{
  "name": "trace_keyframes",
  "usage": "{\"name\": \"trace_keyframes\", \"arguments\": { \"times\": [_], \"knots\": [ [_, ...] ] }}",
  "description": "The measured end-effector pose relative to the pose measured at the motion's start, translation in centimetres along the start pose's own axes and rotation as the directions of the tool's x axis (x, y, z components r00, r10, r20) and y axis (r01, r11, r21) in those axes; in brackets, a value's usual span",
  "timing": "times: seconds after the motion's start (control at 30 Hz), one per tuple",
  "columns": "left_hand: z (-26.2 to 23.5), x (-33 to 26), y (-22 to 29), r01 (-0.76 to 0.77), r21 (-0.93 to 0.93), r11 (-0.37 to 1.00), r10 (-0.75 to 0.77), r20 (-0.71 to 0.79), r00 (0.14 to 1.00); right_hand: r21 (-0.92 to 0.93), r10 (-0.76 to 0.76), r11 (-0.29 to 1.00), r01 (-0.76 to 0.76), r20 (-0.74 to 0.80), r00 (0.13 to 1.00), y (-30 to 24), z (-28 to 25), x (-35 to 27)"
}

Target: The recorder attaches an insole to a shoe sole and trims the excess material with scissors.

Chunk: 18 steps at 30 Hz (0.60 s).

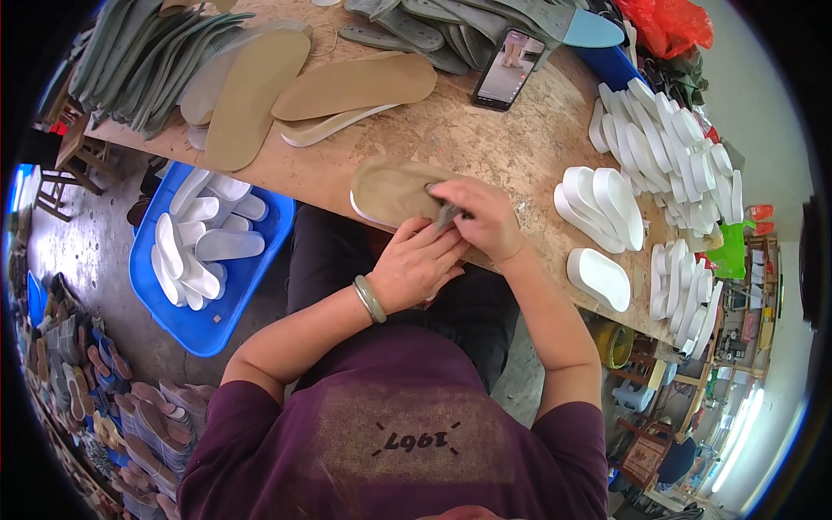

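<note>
At the near edge of the workbench lies a tan-topped shoe sole (386, 186) with a white rim. My left hand (416, 263) grips its near right end from below, fingers closed and partly overlapped by the other hand. My right hand (487, 221) is bent over that same end, its fingers pinched around a small greyish piece (447, 214) that is blurred and mostly covered. Beyond them, a tan insole (355, 87) rests partly over a white-edged sole (334, 128). Another large tan insole (257, 100) lies to the left.
Stacked grey-green soles (143, 65) stand far left, with grey shoe parts (416, 30) at the back. A phone (509, 69) lies on the workbench (520, 143). White soles (600, 282) fill its right side. A blue bin (217, 334) holding white soles is at my left.
</note>
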<state>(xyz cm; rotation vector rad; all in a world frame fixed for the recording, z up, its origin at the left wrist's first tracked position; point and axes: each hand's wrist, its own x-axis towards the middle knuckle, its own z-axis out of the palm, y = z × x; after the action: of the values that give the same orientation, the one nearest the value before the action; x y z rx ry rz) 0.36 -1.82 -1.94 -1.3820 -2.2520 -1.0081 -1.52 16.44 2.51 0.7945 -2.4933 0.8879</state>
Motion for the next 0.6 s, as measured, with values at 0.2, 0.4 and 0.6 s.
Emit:
{"name": "trace_keyframes", "arguments": {
  "times": [0.2, 0.4, 0.6],
  "knots": [
    [-0.2, 0.3, -0.1, -0.022, 0.030, 0.999, 0.023, -0.011, 1.000, 0.900, 0.847, 0.236, -0.368, -0.004, 0.532, 0.7, 0.6, 0.5],
    [0.1, -0.4, -0.1, -0.005, 0.013, 1.000, 0.004, 0.040, 0.999, 0.181, 0.276, 0.944, -0.276, 0.028, 0.961, -0.7, -0.2, 0.2],
    [-0.2, 0.1, 0.1, -0.004, 0.001, 1.000, 0.004, -0.030, 1.000, 0.050, 0.077, 0.996, -0.077, 0.002, 0.997, -0.6, 0.7, 1.0]
  ]
}}
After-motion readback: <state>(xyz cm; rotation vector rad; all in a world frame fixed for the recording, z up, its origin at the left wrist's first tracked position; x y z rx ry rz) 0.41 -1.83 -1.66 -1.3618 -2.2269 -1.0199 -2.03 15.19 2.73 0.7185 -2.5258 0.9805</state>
